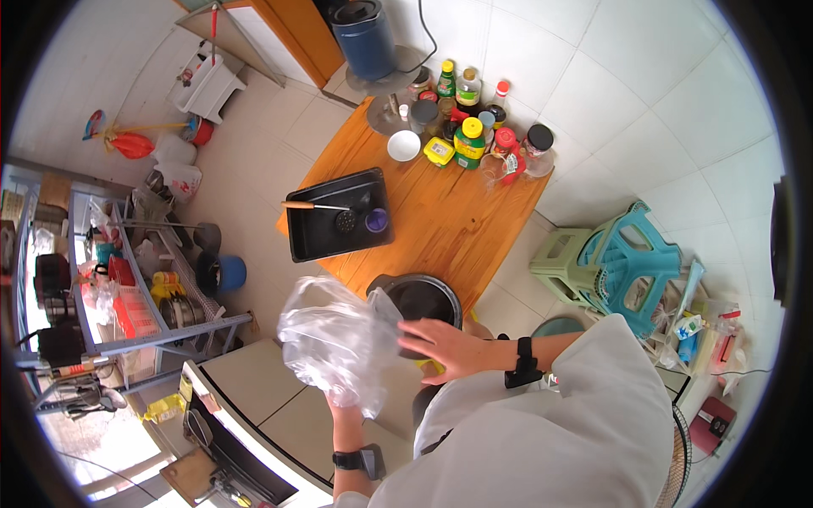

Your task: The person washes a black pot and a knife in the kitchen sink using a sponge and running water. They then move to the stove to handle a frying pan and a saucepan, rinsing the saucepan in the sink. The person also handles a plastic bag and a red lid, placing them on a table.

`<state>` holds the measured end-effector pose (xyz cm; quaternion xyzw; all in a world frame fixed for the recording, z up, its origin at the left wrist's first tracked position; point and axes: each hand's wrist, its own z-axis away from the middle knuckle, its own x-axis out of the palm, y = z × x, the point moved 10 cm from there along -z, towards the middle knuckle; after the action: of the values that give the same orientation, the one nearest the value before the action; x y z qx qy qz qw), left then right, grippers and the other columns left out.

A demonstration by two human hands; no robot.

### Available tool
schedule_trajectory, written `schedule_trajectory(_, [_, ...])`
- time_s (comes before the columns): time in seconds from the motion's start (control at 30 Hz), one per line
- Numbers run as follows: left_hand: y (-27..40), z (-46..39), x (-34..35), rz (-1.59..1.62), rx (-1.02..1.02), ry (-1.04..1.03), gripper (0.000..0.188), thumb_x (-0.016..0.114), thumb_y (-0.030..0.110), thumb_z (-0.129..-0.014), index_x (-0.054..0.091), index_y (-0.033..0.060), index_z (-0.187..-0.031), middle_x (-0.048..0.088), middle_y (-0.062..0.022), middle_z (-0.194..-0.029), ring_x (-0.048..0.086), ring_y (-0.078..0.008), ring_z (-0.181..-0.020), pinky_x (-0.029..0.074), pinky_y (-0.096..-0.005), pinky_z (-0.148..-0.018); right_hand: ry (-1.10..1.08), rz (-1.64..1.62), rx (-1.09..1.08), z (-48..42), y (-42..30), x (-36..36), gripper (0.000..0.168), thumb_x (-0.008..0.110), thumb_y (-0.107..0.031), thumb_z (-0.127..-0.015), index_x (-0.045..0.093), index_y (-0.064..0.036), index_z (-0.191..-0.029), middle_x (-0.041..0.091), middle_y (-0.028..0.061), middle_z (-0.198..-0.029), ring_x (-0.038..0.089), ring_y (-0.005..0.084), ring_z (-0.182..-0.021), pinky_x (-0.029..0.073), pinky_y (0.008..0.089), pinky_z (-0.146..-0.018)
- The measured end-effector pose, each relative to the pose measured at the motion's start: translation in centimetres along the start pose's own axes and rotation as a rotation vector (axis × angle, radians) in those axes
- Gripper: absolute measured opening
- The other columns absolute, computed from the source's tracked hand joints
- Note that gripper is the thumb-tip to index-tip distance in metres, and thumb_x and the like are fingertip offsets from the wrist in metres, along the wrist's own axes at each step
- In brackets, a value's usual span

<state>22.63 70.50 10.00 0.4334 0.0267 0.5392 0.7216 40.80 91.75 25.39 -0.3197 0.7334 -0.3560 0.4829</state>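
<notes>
A crumpled clear plastic bag (336, 336) is bunched around my left hand (343, 397), above the floor in front of me. The film covers that hand down to the wrist, so its fingers are hidden. From the right, my right hand (448, 349) reaches toward the bag with its fingers spread. Its fingertips are at the bag's edge; whether they touch it is unclear. Just beyond them, a round black pot (424, 298) stands at the near end of the wooden table (438, 222), partly covered by the bag and my right hand.
A black rectangular tray (317, 235) on the table holds a wooden-handled skimmer (346, 219) and a purple cup (376, 220). Farther back stand a white bowl (404, 146) and several sauce bottles (469, 143). Stacked plastic stools (629, 260) are at right, a metal shelf (146, 336) at left.
</notes>
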Motion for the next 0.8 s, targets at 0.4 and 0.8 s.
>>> schedule_trajectory(0.4, [-0.5, 9.7, 6.5, -0.274, -0.087, -0.394, 0.042, 0.051, 0.028, -0.094, 0.048, 0.0023, -0.126, 0.057, -0.0109, -0.117, 0.055, -0.0227, -0.106, 0.047, -0.0371, -0.091, -0.122, -0.106, 0.233, -1.3, -1.3, 13.7, 0.047, 0.059, -0.007, -0.077, 0.051, 0.001, -0.123, 0.056, 0.0183, -0.114, 0.057, 0.0355, -0.1, 0.048, 0.043, -0.082])
schedule_trajectory(0.8, [6.7, 7.1, -4.5, -0.197, 0.34, 0.236, 0.045, 0.047, 0.023, -0.095, 0.039, -0.0004, -0.133, 0.051, -0.0138, -0.125, 0.055, -0.0256, -0.11, 0.047, -0.0377, -0.093, -0.135, 0.09, -0.239, 1.1, -6.1, 14.2, 0.054, 0.068, -0.028, -0.078, 0.049, -0.011, -0.126, 0.04, 0.0142, -0.137, 0.041, 0.0339, -0.124, 0.034, 0.0446, -0.106])
